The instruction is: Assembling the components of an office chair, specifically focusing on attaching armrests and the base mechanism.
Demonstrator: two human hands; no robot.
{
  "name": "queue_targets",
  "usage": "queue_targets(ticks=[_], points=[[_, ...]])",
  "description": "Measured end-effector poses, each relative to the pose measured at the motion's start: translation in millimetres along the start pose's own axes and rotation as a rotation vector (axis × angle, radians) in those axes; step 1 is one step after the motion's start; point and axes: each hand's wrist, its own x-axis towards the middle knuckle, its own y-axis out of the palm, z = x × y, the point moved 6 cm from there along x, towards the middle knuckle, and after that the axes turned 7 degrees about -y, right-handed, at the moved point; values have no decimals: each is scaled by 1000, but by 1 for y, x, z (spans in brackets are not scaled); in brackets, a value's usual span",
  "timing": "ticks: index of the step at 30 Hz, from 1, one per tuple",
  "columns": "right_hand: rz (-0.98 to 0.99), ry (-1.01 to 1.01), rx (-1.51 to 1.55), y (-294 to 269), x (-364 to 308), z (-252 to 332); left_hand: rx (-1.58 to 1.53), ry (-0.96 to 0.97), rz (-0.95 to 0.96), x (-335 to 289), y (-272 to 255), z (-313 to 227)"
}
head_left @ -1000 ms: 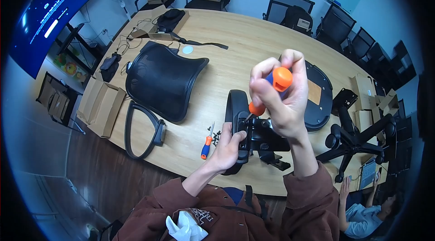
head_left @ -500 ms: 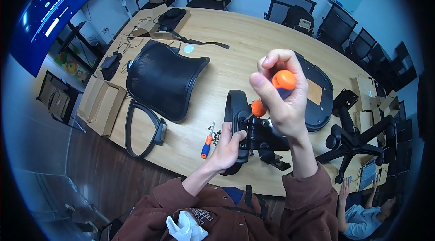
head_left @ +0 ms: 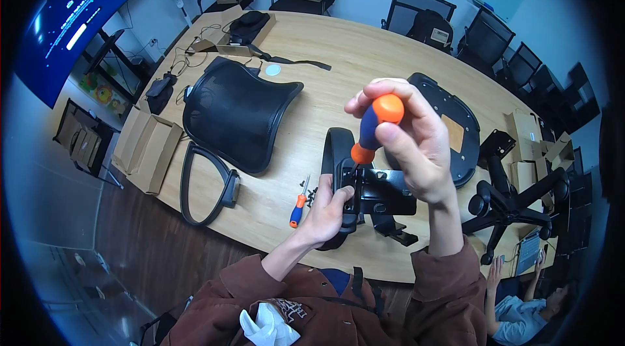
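Note:
My right hand is closed round the orange and blue handle of a screwdriver. The screwdriver's tip points down at a black chair armrest and the black metal seat bracket beside it. My left hand grips the armrest where it meets the bracket, thumb on top. Whether the tip sits in a screw is hidden. A second screwdriver lies left of my left hand, next to several small black screws.
A mesh chair back and another armrest lie to the left, near an open cardboard box. At right are the chair seat and a wheeled base. A co-worker sits at a laptop, lower right.
My right hand has turned about the screwdriver, its fingers now looser and wider over the handle. The handle has swung left and stands more upright. My left hand stays put.

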Motion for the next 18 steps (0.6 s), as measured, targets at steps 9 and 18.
queue_targets(ticks=[9, 18], points=[[-60, 165, 184, -1, -12, -21, 19, -35, -7, -2, 7, 3], [47, 104, 235, -1, -4, -6, 25, 48, -10, 0, 1, -1]])
